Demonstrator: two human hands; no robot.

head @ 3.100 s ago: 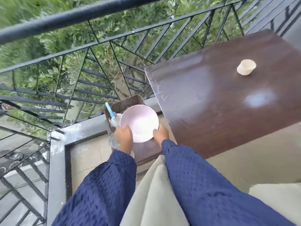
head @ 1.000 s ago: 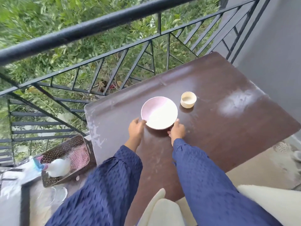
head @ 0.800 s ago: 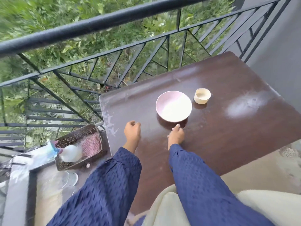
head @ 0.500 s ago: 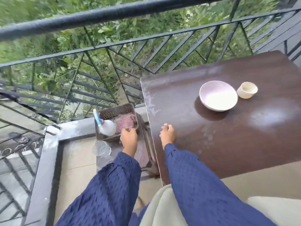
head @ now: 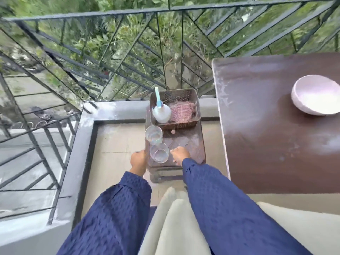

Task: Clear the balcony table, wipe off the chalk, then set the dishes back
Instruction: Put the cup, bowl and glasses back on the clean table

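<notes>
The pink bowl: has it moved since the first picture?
Yes. The pink bowl was held over the low stool, left of the table; now it rests on the table.
</notes>
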